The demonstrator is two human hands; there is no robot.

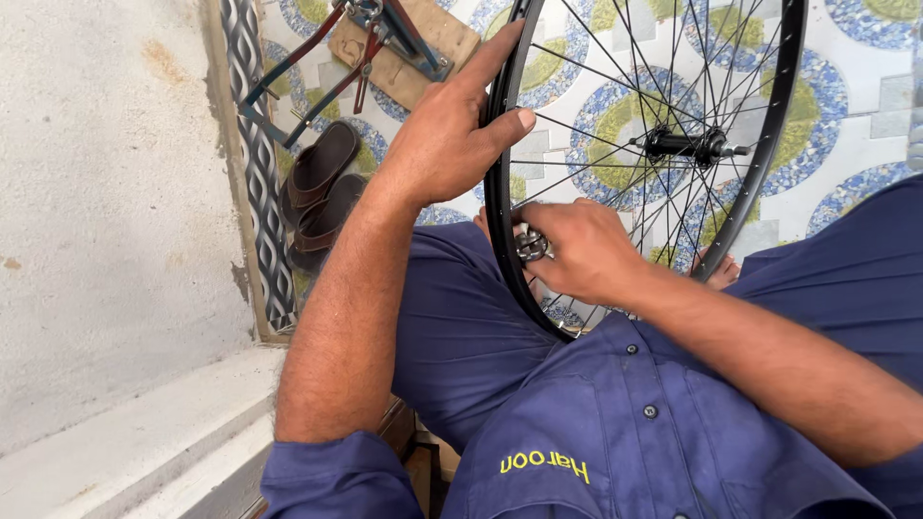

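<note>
A black bicycle wheel rim (pixel 495 207) with thin metal spokes and a black hub (pixel 685 146) stands upright on my lap. My left hand (pixel 447 135) grips the rim's upper left edge, thumb across the inner side. My right hand (pixel 582 250) is inside the wheel at the rim's lower left, fingers closed on a small round metal spoke tool (pixel 531 245) pressed against the rim. My legs in blue trousers lie under the wheel.
A pair of brown sandals (pixel 322 187) lies on the patterned tile floor (pixel 865 86). A red and blue metal tool on a wooden board (pixel 404 43) sits beyond them. A rough white wall (pixel 106 192) and a step stand at the left.
</note>
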